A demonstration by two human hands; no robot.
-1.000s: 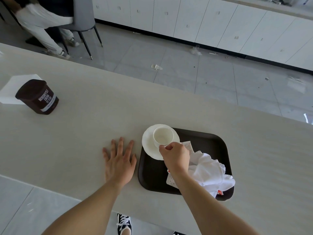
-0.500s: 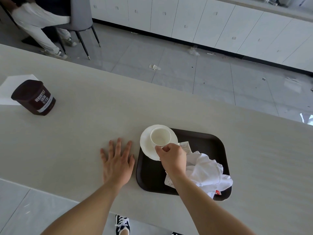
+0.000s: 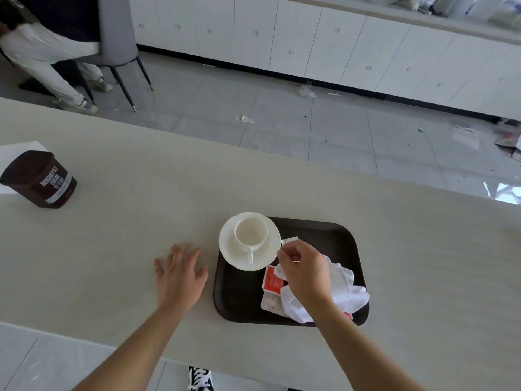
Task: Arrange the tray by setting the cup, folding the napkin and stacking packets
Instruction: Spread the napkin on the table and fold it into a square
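While the left hand (image 3: 180,273) is lying flat and spread on the worktop (image 3: 112,249), the right hand (image 3: 306,275) is hovering over the tray (image 3: 242,300), fingers curled (whether gripping anything, I cannot tell). The cup (image 3: 251,231) is sitting on its saucer (image 3: 248,259) just left of it, packets (image 3: 273,282) and napkin (image 3: 346,289) beneath; the brown tub (image 3: 42,179) is reading "HERSHEY'S COCOA".

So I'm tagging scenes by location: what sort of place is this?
Probably a canteen or office break room: a long counter holding a serving tray with cup and saucer, white cabinets along the wall, a tiled floor.
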